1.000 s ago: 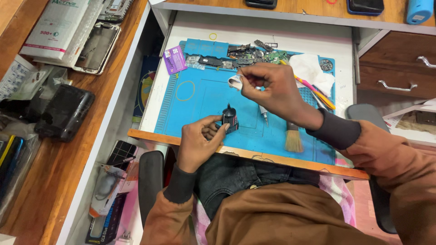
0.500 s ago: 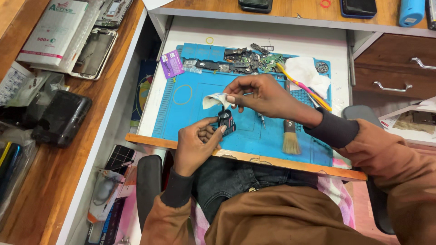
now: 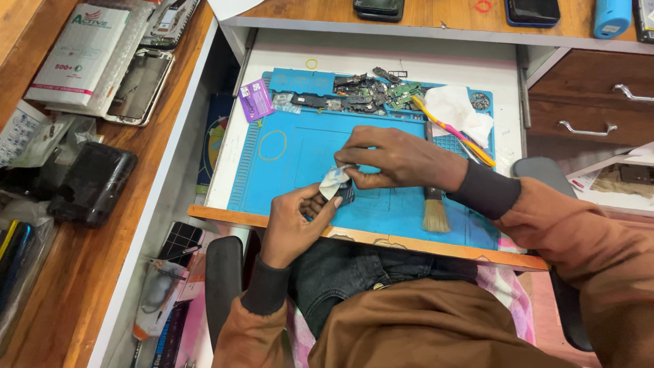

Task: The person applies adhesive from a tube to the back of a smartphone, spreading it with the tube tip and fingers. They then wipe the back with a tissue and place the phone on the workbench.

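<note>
Holding, frame centre: our left hand (image 3: 294, 219) pinches a small dark part (image 3: 346, 193); our right hand (image 3: 398, 159) clamps a white wipe (image 3: 333, 180) against it, above the blue mat (image 3: 286, 170).

A mat (image 3: 286, 170) lies on a pull-out shelf (image 3: 436, 61) at frame centre. Parts (image 3: 368, 92) sit along the mat's upper edge, with a card (image 3: 256, 99) at its upper left and a cloth (image 3: 458, 109) at its upper right. A brush (image 3: 434, 211) lies on the mat's lower right. Both hands meet over the mat's lower middle, the left hand (image 3: 293, 228) below and the right hand (image 3: 402, 158) above, with a wipe (image 3: 332, 181) and a small part (image 3: 346, 193) between them. A pouch (image 3: 92, 182) lies on the desk (image 3: 88, 259) at far left.
</note>
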